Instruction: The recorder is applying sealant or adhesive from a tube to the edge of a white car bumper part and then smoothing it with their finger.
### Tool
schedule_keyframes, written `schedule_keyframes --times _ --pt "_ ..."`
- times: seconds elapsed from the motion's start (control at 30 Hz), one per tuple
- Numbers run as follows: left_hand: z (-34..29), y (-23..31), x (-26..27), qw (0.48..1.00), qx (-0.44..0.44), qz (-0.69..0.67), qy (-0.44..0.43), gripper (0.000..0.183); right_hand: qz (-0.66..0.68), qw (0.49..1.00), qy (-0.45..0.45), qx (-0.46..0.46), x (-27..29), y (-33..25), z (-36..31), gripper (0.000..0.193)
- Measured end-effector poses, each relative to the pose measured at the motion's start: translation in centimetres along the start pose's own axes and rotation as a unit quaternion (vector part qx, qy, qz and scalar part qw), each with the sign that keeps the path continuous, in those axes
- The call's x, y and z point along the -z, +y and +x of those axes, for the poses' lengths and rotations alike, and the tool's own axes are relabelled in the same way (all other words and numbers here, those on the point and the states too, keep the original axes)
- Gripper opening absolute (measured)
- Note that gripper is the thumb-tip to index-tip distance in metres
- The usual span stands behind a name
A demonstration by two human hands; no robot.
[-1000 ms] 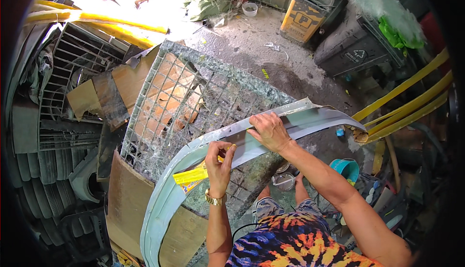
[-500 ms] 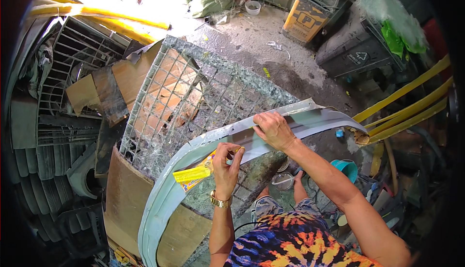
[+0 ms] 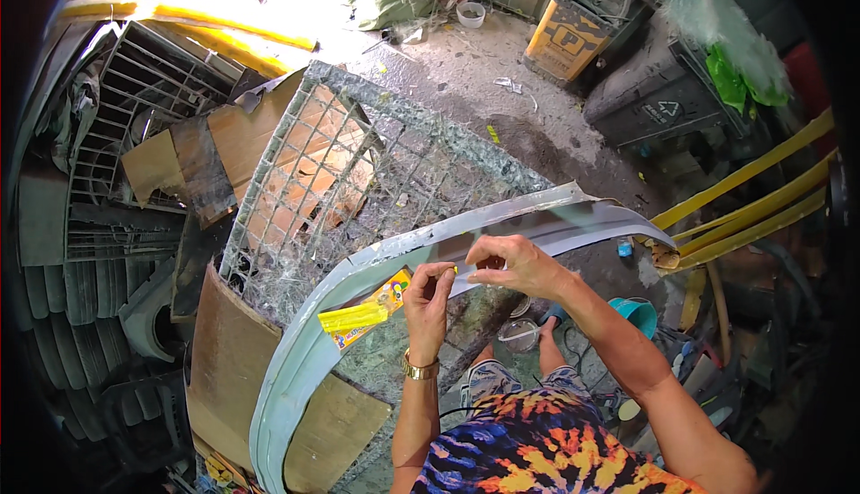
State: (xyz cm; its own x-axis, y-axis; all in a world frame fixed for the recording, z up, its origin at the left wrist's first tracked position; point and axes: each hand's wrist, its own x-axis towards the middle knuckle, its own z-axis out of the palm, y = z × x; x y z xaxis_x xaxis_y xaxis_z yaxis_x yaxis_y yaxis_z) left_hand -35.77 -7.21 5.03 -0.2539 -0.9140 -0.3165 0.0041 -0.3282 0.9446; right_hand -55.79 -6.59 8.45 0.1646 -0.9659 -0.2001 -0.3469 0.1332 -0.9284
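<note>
A cluttered workshop here, concrete floor on the far side, a dark bin standing far right and a teal bucket at the near right. In the middle it's a grimy mesh rack, and over its near side sweeps the grey-blue curved panel, its long axis a bow from the near left, round the bend and off to the right. There's the left hand over the inner side, thumb and forefinger pressed together on a small yellow bit, right at the tips, too small to read its direction. Just to the right, the right hand, fingers curled, thumb close to the forefinger; whether it pinches anything, I cannot tell. And left of the left hand lies the yellow packet on the panel, long axis slanting near left to far right, far end beside the knuckles, a bright yellow strip across it.
</note>
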Motion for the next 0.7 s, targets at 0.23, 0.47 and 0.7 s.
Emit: schedule_keyframes --times 0.23,0.47,0.7 --pt "-0.5 1.2 -0.6 0.997 -0.006 -0.036 -0.064 0.011 -0.041 0.996 -0.069 -0.025 0.7 -1.2 0.3 0.022" --pt "-0.3 1.6 -0.9 0.996 -0.017 -0.014 -0.084 0.008 -0.050 0.997 -0.052 -0.021 0.0 -0.9 0.2 0.018" --pt "0.6 -0.2 1.1 0.995 -0.002 -0.089 0.046 0.009 -0.012 0.999 0.020 -0.034 -0.4 1.8 -0.8 0.030"
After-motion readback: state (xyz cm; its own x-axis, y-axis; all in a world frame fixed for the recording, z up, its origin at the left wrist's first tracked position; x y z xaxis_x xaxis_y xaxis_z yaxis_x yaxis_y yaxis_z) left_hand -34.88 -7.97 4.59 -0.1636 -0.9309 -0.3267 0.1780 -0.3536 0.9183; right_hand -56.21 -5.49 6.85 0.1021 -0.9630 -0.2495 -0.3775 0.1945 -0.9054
